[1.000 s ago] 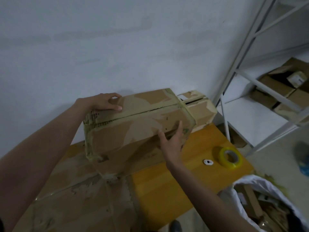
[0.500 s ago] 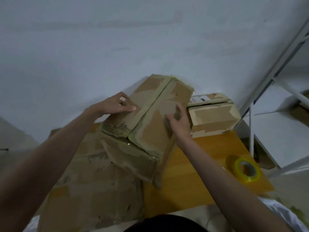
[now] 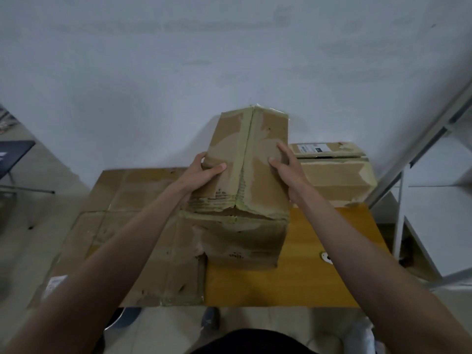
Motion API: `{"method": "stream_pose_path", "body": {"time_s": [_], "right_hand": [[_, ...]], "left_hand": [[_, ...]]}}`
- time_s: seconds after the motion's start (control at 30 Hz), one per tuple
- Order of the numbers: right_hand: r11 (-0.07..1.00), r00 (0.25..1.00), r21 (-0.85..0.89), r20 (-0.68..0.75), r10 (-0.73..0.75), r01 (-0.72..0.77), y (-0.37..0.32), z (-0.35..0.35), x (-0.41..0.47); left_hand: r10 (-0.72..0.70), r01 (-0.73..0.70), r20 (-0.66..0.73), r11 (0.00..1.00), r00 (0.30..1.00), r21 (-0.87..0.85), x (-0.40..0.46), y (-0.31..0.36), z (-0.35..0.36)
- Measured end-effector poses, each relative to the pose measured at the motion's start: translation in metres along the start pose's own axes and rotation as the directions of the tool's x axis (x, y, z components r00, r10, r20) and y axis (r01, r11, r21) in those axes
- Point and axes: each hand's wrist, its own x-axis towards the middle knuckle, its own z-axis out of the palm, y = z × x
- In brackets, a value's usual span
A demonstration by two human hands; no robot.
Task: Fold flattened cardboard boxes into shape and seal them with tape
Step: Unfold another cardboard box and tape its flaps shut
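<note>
A: Where's the box?

B: Centre of frame. The folded cardboard box [image 3: 245, 185] stands on the yellow table [image 3: 306, 272], its taped seam running up the top face between your hands.

A: Hands?

B: Your left hand [image 3: 204, 172] grips the box's left edge, thumb on the top face, fingers wrapped over the side and hidden. Your right hand [image 3: 286, 164] lies flat on the right half of the top, fingers straight, pressing.

A: Anything else?

B: A second box [image 3: 334, 172] sits just right of it, against the wall. Flattened cardboard [image 3: 143, 226] covers the left of the table, under your left forearm. A small white thing [image 3: 325, 257] at centre right is half cut off by your right arm; can't tell what it is.
</note>
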Motion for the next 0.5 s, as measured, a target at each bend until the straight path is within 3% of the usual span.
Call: {"method": "stream_pose_path", "body": {"time_s": [0.3,0.5], "right_hand": [[0.997,0.994,-0.033,0.085,-0.074,0.077,0.011,0.005,0.009],[0.990,0.994,-0.115,0.083,-0.077,0.086,0.003,-0.017,0.024]], "left_hand": [[-0.022,0.022,-0.066,1.000,0.998,0.004,0.000,-0.006,-0.004],[0.009,-0.009,-0.015,1.000,1.000,-0.010,0.010,-0.004,0.023]]}}
